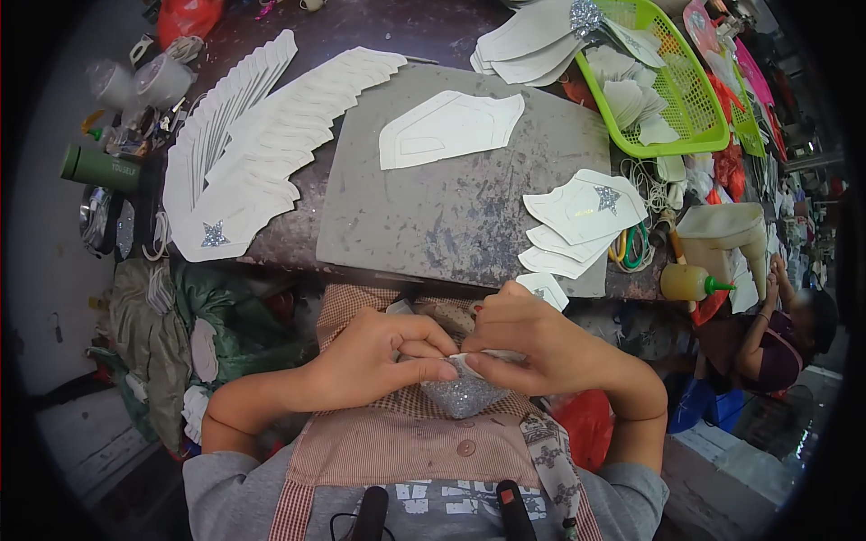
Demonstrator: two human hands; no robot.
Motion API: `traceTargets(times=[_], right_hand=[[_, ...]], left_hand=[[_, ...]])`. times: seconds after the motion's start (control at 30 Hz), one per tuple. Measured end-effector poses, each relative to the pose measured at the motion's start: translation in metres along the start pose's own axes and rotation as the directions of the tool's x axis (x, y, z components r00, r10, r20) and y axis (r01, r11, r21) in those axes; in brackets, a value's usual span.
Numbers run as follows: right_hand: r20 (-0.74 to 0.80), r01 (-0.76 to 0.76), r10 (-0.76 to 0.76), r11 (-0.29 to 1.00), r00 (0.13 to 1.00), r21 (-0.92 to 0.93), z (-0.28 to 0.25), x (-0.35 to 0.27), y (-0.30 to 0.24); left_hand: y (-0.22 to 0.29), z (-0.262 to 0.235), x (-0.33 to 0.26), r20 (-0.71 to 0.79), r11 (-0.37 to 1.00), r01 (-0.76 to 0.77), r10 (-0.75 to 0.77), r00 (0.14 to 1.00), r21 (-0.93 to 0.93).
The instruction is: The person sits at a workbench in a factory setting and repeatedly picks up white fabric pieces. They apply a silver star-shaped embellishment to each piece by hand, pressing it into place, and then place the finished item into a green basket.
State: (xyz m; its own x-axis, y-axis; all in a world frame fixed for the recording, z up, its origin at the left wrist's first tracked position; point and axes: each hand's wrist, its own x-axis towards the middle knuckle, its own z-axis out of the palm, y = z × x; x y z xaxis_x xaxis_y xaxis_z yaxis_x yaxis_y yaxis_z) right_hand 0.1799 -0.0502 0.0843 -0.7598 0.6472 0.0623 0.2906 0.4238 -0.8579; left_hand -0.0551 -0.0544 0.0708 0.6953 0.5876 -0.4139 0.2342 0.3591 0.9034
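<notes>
Over my lap, my left hand (379, 356) and my right hand (532, 338) meet fingertip to fingertip, both pinching a small silver glitter piece (465, 394) with a pale backing. They hover just below the near edge of the grey work board (451, 212). One white cut shoe panel (446, 129) lies alone on that board. A fanned row of white panels (262, 144) spreads to the left, the nearest bearing a silver glitter star (214, 234). Right of the board lies a smaller stack of panels (577, 221) topped by another glitter star (606, 198).
A green plastic basket (672, 90) of white pieces sits at the back right. A yellow glue bottle with green tip (690, 282) and scissors (631, 248) lie at the right edge. A green bottle (99, 167) and clutter sit left. Another person (776, 338) crouches at the right.
</notes>
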Motion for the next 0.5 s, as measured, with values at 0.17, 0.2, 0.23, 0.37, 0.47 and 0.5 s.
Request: traceTargets(times=[0.17,0.2,0.23,0.37,0.47,0.5], right_hand=[[0.050,-0.038,0.035,0.996,0.998,0.079,0.0009,-0.0008,0.0013],[0.062,-0.045,0.039,0.995,0.997,0.093,0.0005,-0.0003,0.0005],[0.076,-0.052,0.044,0.993,0.996,0.106,0.0004,0.0002,0.0003],[0.095,-0.041,0.028,0.990,0.995,0.135,0.0017,0.0003,0.0013],[0.098,-0.030,0.016,0.988,0.995,0.151,0.0026,-0.0005,0.0014],[0.096,-0.025,0.010,0.987,0.995,0.158,0.0025,-0.0002,0.0010]], left_hand=[[0.0076,-0.0001,-0.0013,0.016,0.995,-0.012,0.011,1.000,0.098],[0.0079,0.0004,-0.0024,0.013,0.995,-0.012,0.011,1.000,0.104],[0.0078,0.0008,-0.0032,0.011,0.994,-0.013,0.012,1.000,0.109],[0.0093,0.0030,-0.0051,-0.005,0.989,-0.021,0.022,1.000,0.147],[0.0059,0.0054,-0.0062,-0.030,0.986,-0.056,0.062,0.998,0.158],[0.0028,0.0062,-0.0057,-0.038,0.987,-0.064,0.070,0.997,0.145]])
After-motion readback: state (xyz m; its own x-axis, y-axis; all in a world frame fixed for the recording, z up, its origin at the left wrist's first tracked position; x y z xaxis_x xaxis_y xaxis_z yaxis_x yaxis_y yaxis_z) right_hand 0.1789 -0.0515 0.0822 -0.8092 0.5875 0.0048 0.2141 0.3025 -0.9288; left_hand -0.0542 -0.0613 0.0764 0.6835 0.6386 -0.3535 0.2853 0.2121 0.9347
